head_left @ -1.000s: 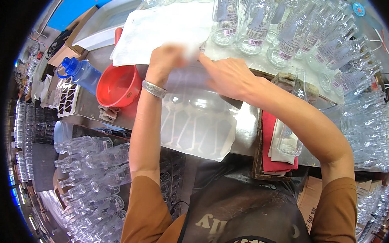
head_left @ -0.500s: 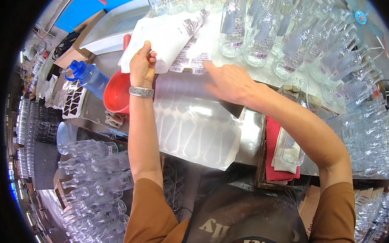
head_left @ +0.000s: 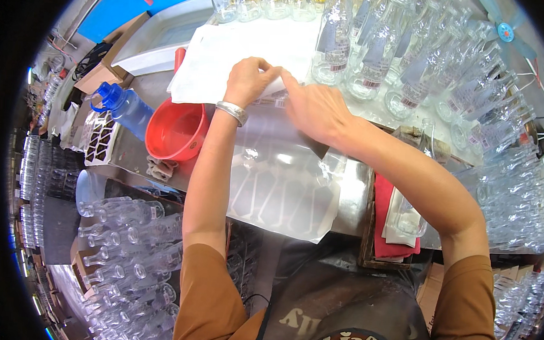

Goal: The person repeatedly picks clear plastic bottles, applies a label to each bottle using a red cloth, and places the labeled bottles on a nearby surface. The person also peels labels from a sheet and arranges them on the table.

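Note:
A stack of white paper sheets (head_left: 242, 42) lies on the far side of the bench. My left hand (head_left: 249, 81), with a metal bangle at the wrist, is closed on the near edge of a white sheet, thumb and finger together. My right hand (head_left: 318, 111) meets it there; its index finger reaches to the left fingertips and its other fingers are bent, what they hold being hidden. Between the hands a strip of printed labels (head_left: 274, 100) peeks out. Below them a translucent plastic sheet (head_left: 283, 189) with pale bottle-like shapes covers the bench edge.
Clear glass bottles (head_left: 369, 70) with labels crowd the far right. A red bowl (head_left: 178, 131) and a blue water bottle (head_left: 124, 107) stand at left. One glass bottle (head_left: 410, 217) lies over red cloth in a wooden tray (head_left: 366, 255). More bottles (head_left: 132, 255) fill the lower left.
My left hand has moved right toward the right hand, and the lifted white sheet has come down over most of the printed labels. The red bowl shows more fully.

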A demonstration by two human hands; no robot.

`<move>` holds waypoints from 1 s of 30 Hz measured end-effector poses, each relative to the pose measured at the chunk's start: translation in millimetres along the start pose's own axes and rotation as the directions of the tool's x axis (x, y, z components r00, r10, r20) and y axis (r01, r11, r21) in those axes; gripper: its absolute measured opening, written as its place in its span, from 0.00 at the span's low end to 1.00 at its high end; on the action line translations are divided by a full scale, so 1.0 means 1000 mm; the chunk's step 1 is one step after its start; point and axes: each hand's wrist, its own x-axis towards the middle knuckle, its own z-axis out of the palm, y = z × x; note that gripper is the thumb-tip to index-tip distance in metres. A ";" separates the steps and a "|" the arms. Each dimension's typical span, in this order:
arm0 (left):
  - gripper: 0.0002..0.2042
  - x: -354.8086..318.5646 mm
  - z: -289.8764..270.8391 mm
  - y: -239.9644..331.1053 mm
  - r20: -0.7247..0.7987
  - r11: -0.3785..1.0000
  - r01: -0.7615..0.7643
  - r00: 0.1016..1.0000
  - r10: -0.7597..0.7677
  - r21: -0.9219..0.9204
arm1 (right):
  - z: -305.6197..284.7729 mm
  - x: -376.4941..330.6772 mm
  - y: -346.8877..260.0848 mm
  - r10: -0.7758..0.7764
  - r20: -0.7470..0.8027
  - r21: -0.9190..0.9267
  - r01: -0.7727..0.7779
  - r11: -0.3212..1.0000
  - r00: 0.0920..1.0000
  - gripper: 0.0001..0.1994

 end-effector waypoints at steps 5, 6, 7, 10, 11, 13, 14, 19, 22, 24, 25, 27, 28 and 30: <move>0.20 -0.001 -0.003 0.003 -0.051 1.000 -0.020 0.998 0.020 0.007 | -0.007 0.029 0.003 0.107 0.246 -0.163 -0.068 0.984 0.963 0.12; 0.20 -0.004 -0.007 0.003 -0.057 0.999 -0.010 0.998 0.007 -0.043 | -0.010 0.029 -0.001 0.119 0.259 -0.154 -0.081 0.985 0.959 0.12; 0.19 -0.007 -0.013 0.005 -0.063 0.996 0.000 0.998 -0.006 -0.092 | -0.014 0.030 -0.004 0.130 0.271 -0.144 -0.094 0.985 0.954 0.12; 0.18 -0.027 -0.032 0.004 -0.052 0.997 -0.055 0.997 0.053 -0.047 | -0.014 0.030 -0.004 0.150 0.266 -0.146 -0.114 0.983 0.952 0.11; 0.18 -0.036 -0.038 0.002 -0.040 0.996 -0.088 0.995 0.088 -0.001 | -0.014 0.031 -0.003 0.155 0.257 -0.152 -0.118 0.981 0.954 0.11; 0.14 -0.051 -0.040 -0.001 0.005 0.991 -0.101 0.995 0.101 0.084 | -0.014 0.032 -0.003 0.180 0.282 -0.149 -0.142 0.979 0.942 0.11; 0.14 -0.057 -0.039 -0.003 0.012 0.987 -0.121 0.993 0.121 0.102 | -0.014 0.033 -0.003 0.191 0.294 -0.147 -0.153 0.977 0.936 0.12; 0.12 -0.053 -0.035 -0.013 0.001 0.991 -0.127 0.992 0.127 -0.030 | -0.015 0.024 0.004 0.114 0.263 -0.049 -0.104 0.993 0.958 0.16; 0.12 -0.041 -0.039 -0.015 0.089 0.967 0.096 0.993 -0.076 -0.238 | -0.018 0.012 0.006 0.058 0.182 -0.016 -0.056 0.998 0.982 0.18; 0.12 -0.039 -0.045 -0.011 0.141 0.943 0.206 0.975 -0.173 -0.260 | -0.019 0.005 0.005 0.024 0.151 -0.003 -0.024 1.000 0.988 0.19; 0.12 -0.039 -0.047 -0.008 0.169 0.927 0.259 0.961 -0.219 -0.270 | -0.019 0.001 0.003 0.009 0.136 -0.001 -0.009 1.000 0.991 0.19; 0.12 -0.041 -0.047 -0.012 0.189 0.942 0.214 0.967 -0.169 -0.257 | -0.017 -0.001 0.001 -0.033 0.126 0.005 0.033 0.999 0.991 0.19; 0.11 -0.042 -0.046 -0.012 0.201 0.949 0.191 0.969 -0.142 -0.253 | -0.013 0.000 0.000 -0.055 0.130 0.006 0.055 0.998 0.990 0.20; 0.11 -0.038 -0.043 -0.010 0.214 0.977 0.115 0.974 -0.075 -0.181 | -0.002 0.001 -0.003 -0.088 0.139 0.003 0.089 0.996 0.986 0.20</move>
